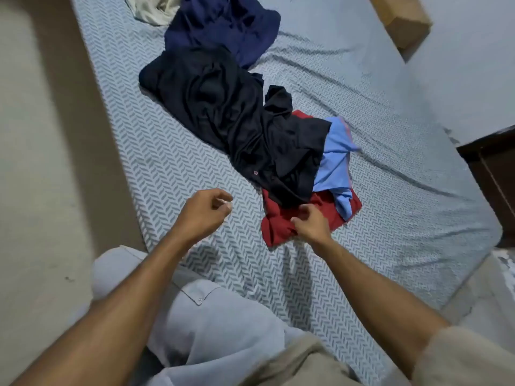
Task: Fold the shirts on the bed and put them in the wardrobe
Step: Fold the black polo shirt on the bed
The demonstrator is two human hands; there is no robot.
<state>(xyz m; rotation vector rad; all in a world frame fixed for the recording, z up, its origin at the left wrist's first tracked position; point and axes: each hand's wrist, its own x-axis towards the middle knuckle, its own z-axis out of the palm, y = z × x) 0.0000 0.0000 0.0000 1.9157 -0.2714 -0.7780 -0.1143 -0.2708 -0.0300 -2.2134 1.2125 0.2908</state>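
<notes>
Several shirts lie in a loose heap on the bed (390,112). A black shirt (223,107) sprawls across the middle, partly covering a red shirt (278,227) and a light blue shirt (334,162). Further back lie a navy shirt (223,23) and a cream shirt (150,9). My right hand (310,222) rests at the near edge of the red shirt, and its curled fingers pinch the bunched fabric. My left hand (204,211) hovers over the bare sheet left of the heap, with its fingers loosely curled and holding nothing.
The bed has a grey zigzag-patterned sheet and runs diagonally away from me. A beige floor (41,162) lies to the left. A brown cardboard box (404,20) sits at the far right, and dark wooden furniture (493,174) stands by the bed's right edge. My knee (209,316) is against the mattress.
</notes>
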